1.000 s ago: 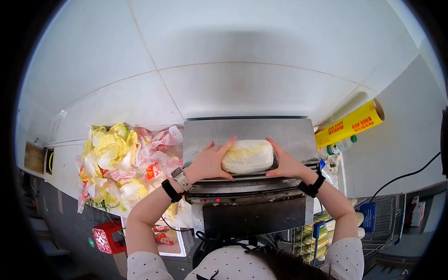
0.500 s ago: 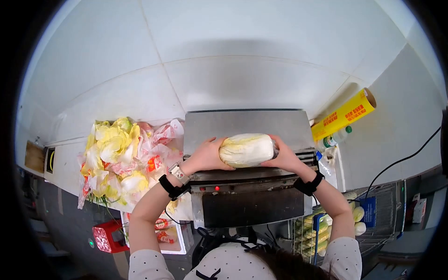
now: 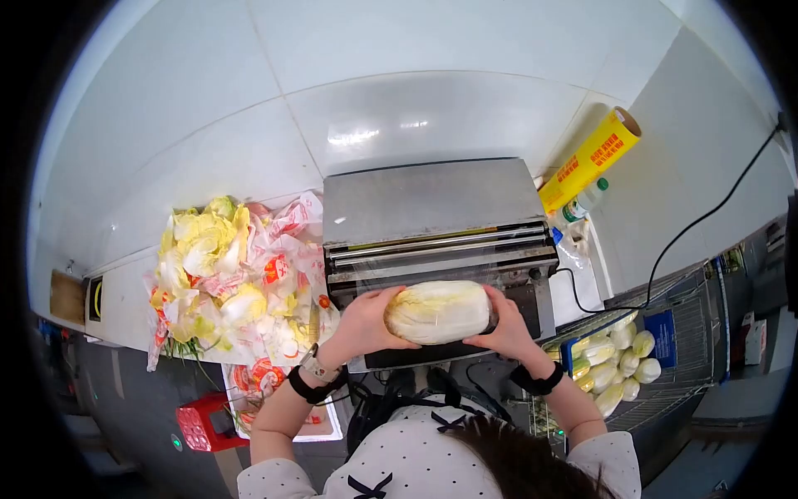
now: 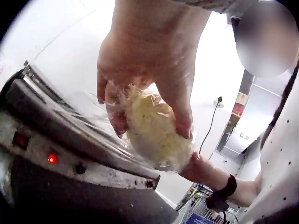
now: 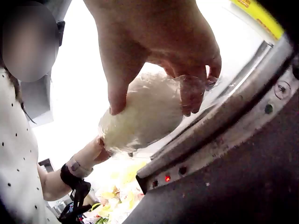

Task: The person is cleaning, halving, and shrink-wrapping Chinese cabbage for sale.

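Observation:
A napa cabbage [image 3: 438, 313], pale with a yellow leafy end, lies crosswise between both hands over the black front plate of a film wrapping machine [image 3: 428, 195]. My left hand [image 3: 364, 323] grips the leafy end, thumb on the near side. At the white stem end, my right hand [image 3: 505, 326] holds it the same way. Clear plastic film covers the cabbage in both wrist views, crinkled at the leafy end [image 4: 156, 126] and the stem end [image 5: 145, 109]. A sheet of film stretches from the machine's rollers [image 3: 440, 244] toward the cabbage.
Loose cabbage leaves [image 3: 208, 241] and printed plastic bags pile up on the left counter. A yellow film roll box [image 3: 590, 162] and a bottle [image 3: 584, 200] stand at the right. Several cabbages fill a cart [image 3: 665, 349] at lower right. A red stool [image 3: 204, 422] is at lower left.
Both hands have drawn the cabbage from the machine's top back toward the body, over the front plate. The rollers now show, with film trailing from them. The head view has shifted.

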